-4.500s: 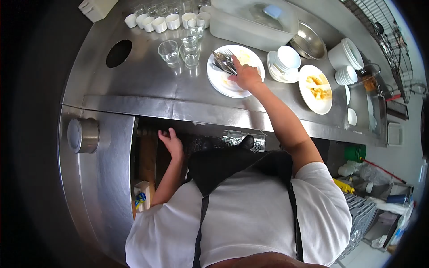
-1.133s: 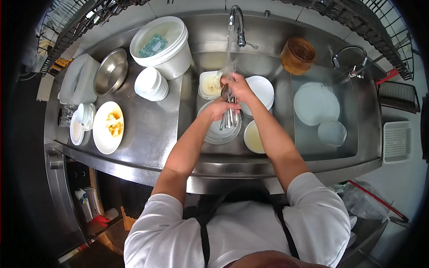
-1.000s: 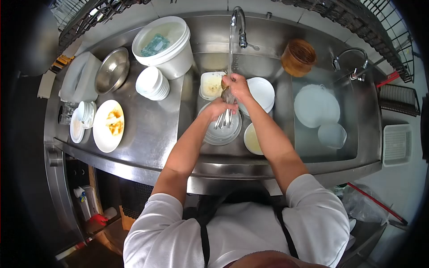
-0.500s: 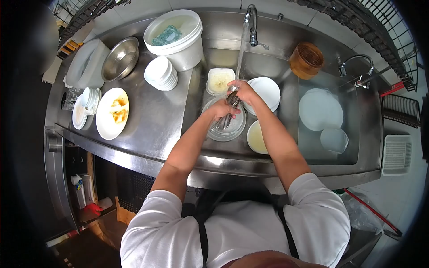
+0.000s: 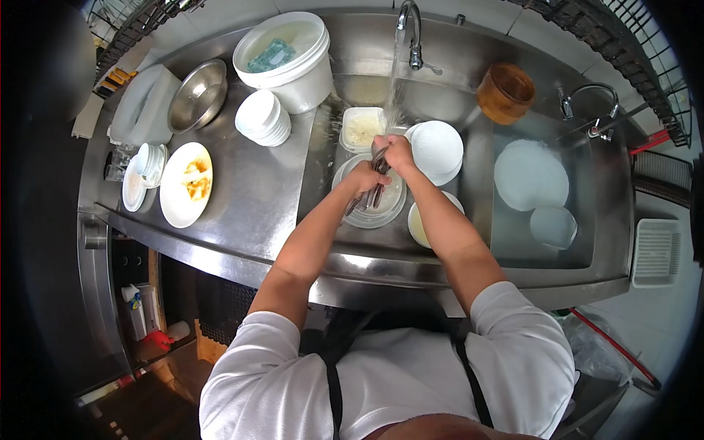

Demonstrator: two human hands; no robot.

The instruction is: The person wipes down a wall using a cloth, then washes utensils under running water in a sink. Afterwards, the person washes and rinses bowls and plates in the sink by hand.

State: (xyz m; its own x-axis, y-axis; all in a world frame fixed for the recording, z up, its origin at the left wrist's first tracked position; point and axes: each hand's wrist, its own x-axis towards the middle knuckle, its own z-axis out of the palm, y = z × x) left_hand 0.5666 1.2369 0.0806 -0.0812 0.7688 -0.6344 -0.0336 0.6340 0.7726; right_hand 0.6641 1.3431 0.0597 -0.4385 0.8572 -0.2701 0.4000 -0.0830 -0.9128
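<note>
My left hand (image 5: 362,179) is closed round the lower part of a bundle of metal cutlery (image 5: 375,188) over the left sink basin. At the upper end of the same bundle, my right hand (image 5: 398,152) is closed too. Water runs from the faucet (image 5: 413,37) just behind my hands. Beneath the cutlery lie round clear lids or dishes (image 5: 389,210). A square white container (image 5: 362,126) with pale residue sits behind them. White plates (image 5: 438,150) are right of my right hand, and a bowl of yellowish liquid (image 5: 418,226) is partly hidden by my right forearm.
Left of the basin stand a white bucket (image 5: 301,81), stacked white bowls (image 5: 262,119), a metal bowl (image 5: 198,97) and a food-stained plate (image 5: 173,192). A brown round container (image 5: 504,94) sits behind the right basin, where plates (image 5: 531,176) lie under water. Wire racks hang above.
Over the last second my view shifted, so the counter items appear farther right and higher. Both hands keep hold of the cutlery, which now sits slightly forward of the water stream. Earlier, my right hand was at cutlery on a plate.
</note>
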